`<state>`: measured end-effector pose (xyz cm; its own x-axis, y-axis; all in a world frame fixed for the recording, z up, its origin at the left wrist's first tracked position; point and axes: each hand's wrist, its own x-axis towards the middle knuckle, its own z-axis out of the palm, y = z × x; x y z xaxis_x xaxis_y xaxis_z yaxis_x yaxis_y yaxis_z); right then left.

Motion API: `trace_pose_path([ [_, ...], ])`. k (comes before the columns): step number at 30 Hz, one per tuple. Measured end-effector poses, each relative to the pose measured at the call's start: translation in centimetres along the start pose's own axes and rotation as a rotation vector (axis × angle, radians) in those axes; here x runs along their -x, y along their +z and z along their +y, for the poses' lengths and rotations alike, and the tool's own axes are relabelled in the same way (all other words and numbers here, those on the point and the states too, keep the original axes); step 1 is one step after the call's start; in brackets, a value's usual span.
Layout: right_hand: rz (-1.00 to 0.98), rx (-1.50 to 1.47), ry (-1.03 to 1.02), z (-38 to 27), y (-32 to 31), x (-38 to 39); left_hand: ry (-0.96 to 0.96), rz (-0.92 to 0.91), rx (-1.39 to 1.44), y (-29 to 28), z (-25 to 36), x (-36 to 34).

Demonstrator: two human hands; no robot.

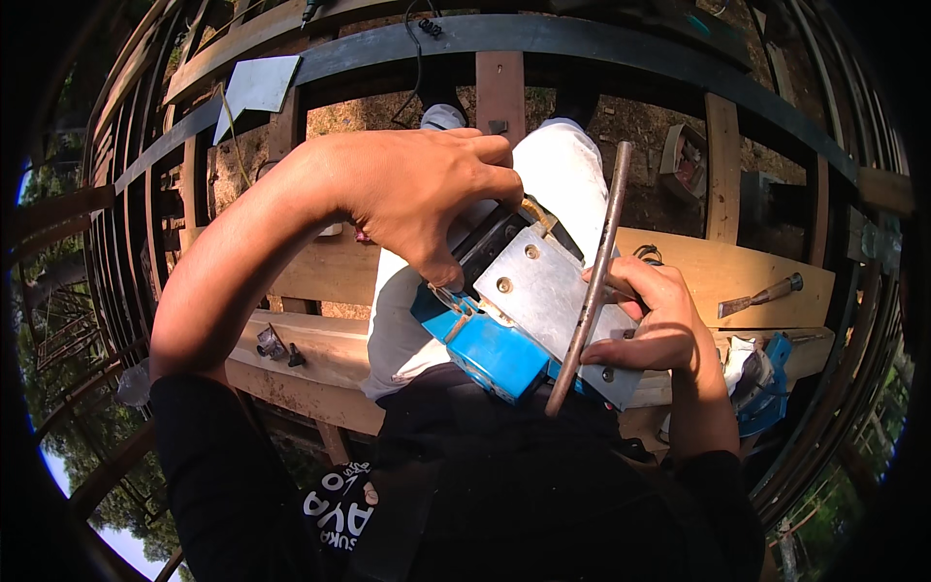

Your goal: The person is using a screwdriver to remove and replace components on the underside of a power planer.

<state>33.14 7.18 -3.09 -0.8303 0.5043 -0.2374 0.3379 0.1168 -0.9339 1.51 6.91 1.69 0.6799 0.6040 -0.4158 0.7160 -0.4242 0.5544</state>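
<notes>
On my lap in white trousers lies an upturned blue power tool (499, 367), likely a planer, with a silver metal base plate (533, 301) showing screws. My left hand (432, 199) grips the tool's far left part, fingers bent over a black section and thumb at the near metal fittings. A long, dark steel bar (613, 204) lies diagonally across the plate's right side. My right hand (655, 320) is closed on this bar and the plate's right edge, thumb pressed near the bar. What lies under my fingers is partly hidden.
A wooden bench (320, 267) and boards surround me, with a chisel (761, 296) on the right board, another blue tool (771, 398) beyond my right forearm and small parts (281, 349) at left. Ahead are a dark metal rail (524, 37), a pale sheet offcut (252, 92) and a box (684, 160).
</notes>
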Motion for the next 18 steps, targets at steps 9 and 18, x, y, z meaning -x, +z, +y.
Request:
trace_pose_path([
  [9, 0.446, -0.166, -0.155, 0.8, -0.4, 0.0, -0.087, 0.097, 0.268, 1.7, -0.8, 1.0],
  [18, 0.827, -0.225, -0.519, -4.5, -9.1, 0.2, -0.053, 0.167, 0.212, 3.3, -1.4, 2.3],
])
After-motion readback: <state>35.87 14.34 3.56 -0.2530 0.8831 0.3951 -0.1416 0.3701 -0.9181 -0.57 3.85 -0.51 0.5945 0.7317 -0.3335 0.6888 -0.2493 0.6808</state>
